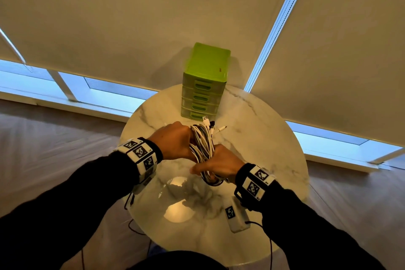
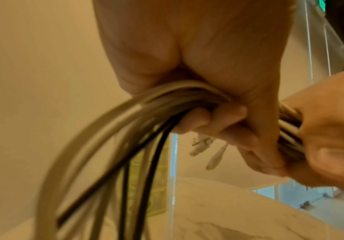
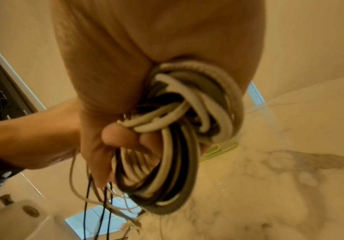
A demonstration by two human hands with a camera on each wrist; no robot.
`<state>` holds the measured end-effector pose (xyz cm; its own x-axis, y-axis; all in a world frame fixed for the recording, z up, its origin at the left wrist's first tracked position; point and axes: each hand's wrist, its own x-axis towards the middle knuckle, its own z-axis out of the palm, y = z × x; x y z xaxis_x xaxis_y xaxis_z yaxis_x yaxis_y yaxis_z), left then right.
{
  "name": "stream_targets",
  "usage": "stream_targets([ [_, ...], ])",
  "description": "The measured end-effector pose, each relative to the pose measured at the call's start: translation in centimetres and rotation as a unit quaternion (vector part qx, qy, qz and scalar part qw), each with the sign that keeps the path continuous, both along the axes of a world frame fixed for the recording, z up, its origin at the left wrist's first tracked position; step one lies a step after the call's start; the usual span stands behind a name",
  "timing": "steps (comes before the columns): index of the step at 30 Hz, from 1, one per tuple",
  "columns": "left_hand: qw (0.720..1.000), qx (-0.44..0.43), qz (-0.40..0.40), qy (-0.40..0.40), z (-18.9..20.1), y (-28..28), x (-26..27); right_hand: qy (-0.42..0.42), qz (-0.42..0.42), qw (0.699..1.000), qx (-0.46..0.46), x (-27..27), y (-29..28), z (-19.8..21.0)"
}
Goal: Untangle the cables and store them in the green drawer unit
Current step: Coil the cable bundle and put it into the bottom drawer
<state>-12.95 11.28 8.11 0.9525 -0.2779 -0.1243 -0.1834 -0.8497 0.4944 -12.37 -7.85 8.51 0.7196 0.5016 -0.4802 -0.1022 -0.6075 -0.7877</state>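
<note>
A tangled bundle of white and black cables (image 1: pixel 202 146) hangs above the round marble table (image 1: pixel 263 138), held by both hands. My left hand (image 1: pixel 175 142) grips its upper part, fingers curled round the strands (image 2: pixel 187 97). My right hand (image 1: pixel 219 163) grips the lower coil (image 3: pixel 177 146), and loose loops dangle below it. Several white plugs (image 1: pixel 215 128) stick out at the top, toward the green drawer unit (image 1: pixel 205 81). That unit stands at the table's far edge with all its drawers closed.
A small white box with a black-and-white marker (image 1: pixel 236 217) lies on the table near its front right, under my right wrist. Thin wires trail off the table's front. Drawn window blinds (image 1: pixel 153 17) hang behind the unit; floor surrounds the table.
</note>
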Motion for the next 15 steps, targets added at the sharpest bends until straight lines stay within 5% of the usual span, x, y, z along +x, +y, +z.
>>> stream_targets([
  [7,0.981,-0.177,0.013,0.075,-1.8,1.1,-1.1,0.018,0.010,1.000,-0.024,2.3,-2.0,1.7],
  [15,0.957,-0.275,0.066,0.064,-2.5,1.1,-0.6,0.165,-0.040,0.974,0.151,2.2,-2.5,2.1],
])
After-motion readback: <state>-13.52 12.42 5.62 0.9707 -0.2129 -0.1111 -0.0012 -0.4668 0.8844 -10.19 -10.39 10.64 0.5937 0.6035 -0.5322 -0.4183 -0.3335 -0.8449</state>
